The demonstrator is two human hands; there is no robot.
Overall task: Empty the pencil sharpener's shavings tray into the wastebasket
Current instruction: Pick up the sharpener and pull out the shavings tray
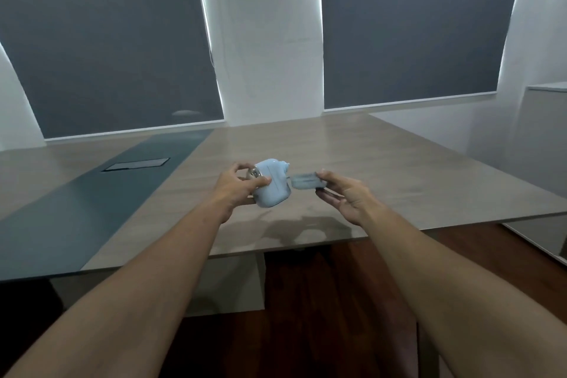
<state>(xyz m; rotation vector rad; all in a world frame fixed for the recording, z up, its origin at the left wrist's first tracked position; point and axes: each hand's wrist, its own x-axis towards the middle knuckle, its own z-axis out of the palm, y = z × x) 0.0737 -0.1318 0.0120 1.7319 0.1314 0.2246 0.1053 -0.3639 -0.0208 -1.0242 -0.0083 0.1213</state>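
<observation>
A pale blue pencil sharpener is held above the wooden table, tipped on its side, with a silvery round part facing left. My left hand grips its left end, thumb across the front. Just to its right is the translucent blue-grey shavings tray, drawn out of the body and separated from it by a small gap. My right hand pinches the tray's right end between thumb and fingers. What the tray holds cannot be made out. No wastebasket is in view.
The table has a dark grey-blue strip down its left part with a cable hatch. Its near edge runs just below my wrists; dark wooden floor and a table leg panel lie beneath. Grey blinds cover the windows behind.
</observation>
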